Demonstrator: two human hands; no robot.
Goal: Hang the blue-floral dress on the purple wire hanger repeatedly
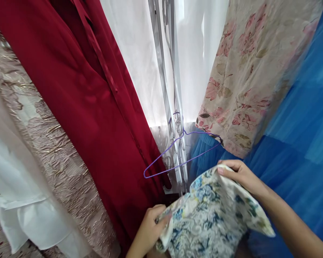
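A white garment with a blue and yellow floral print [204,215] is stretched between my two hands at the bottom of the view. My left hand [152,225] is closed on its left edge. At the upper right edge my right hand [235,173] pinches the cloth between thumb and fingers. Just above the garment hangs a bare purple wire hanger [174,167], tilted, with its hook on a white metal rack [161,53]. The garment's lower part runs out of the frame.
A long red garment [88,118] hangs at left, beside a pinkish textured one [54,143] and a white one [16,172]. At right hang a beige floral garment [242,82] and a blue tulle one [298,143]. A white curtain [134,46] is behind.
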